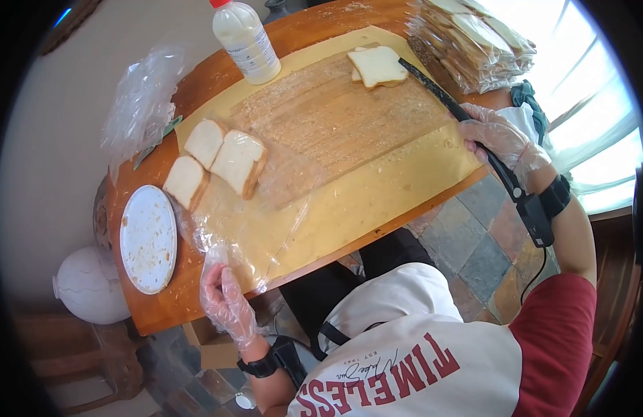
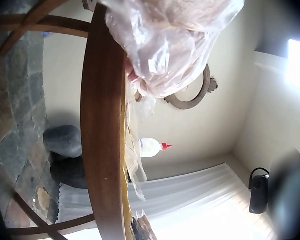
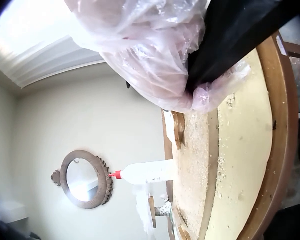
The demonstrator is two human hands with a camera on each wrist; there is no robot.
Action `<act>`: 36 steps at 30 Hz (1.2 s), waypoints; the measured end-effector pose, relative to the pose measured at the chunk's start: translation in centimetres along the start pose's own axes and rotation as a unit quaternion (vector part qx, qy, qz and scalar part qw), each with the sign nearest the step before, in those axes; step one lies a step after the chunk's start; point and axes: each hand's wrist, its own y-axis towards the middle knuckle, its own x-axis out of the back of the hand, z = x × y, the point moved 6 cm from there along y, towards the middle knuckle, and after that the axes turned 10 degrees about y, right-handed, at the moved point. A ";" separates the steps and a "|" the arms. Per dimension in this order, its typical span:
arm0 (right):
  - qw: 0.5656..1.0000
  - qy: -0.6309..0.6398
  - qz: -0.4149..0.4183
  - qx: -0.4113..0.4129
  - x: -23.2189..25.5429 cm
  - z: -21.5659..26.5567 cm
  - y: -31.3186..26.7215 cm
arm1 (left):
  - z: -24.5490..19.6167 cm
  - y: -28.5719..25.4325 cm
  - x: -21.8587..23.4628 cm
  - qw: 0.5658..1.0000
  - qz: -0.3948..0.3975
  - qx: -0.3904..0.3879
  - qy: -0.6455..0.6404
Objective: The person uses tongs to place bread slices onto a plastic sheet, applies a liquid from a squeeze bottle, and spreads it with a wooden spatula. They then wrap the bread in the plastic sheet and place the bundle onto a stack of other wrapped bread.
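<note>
Both hands wear clear plastic gloves. At the table's near left edge, the left hand (image 1: 227,302) has curled fingers at the edge of a clear plastic bag (image 1: 283,219), which it appears to pinch. Three bread slices, one (image 1: 238,161) the largest, lie at the bag's far end. On the right, the right hand (image 1: 499,139) grips a long black tool (image 1: 439,94), its tip touching or just beside stacked bread slices (image 1: 378,66) on the wooden board (image 1: 321,118). In the right wrist view the glove (image 3: 155,65) is wrapped around the black tool (image 3: 230,40).
A white oval lid or plate (image 1: 149,240) lies at the left. Behind the board stands a white bottle with a red cap (image 1: 246,45). Bagged bread (image 1: 474,42) is piled at the far right, and crumpled plastic (image 1: 140,101) lies at the far left. Crumbs cover the board.
</note>
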 end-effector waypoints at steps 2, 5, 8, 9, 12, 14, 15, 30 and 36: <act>1.000 -0.004 -0.002 -0.007 -0.2 -0.2 -0.9 | 0.0 0.0 0.0 1.000 0.000 0.006 -0.003; 1.000 0.008 -0.012 -0.024 -0.4 0.4 -1.5 | -0.1 0.0 0.0 1.000 0.002 0.006 0.001; 0.999 0.044 -0.014 -0.002 0.3 0.8 -0.4 | -0.2 0.0 0.0 1.000 0.000 0.000 0.013; 1.000 0.017 0.001 0.008 0.5 0.8 0.4 | -0.3 0.0 0.0 1.000 -0.002 -0.002 0.018; 0.997 -0.053 0.030 0.038 0.7 0.8 2.8 | -0.2 -0.1 0.0 1.000 -0.002 0.008 0.011; 0.994 -0.087 0.026 0.053 0.4 1.2 3.7 | -0.2 -0.1 0.0 1.000 -0.006 0.002 0.008; 0.991 -0.110 0.042 0.058 0.0 1.6 3.9 | -0.2 -0.1 0.0 1.000 -0.007 0.000 0.006; 0.926 -0.323 0.000 0.197 -1.4 4.8 0.4 | -1.1 0.1 0.0 0.999 -0.004 -0.017 0.044; 0.765 -0.547 -0.025 0.340 -1.6 4.2 -3.4 | -0.9 0.0 0.0 0.999 -0.001 -0.005 0.044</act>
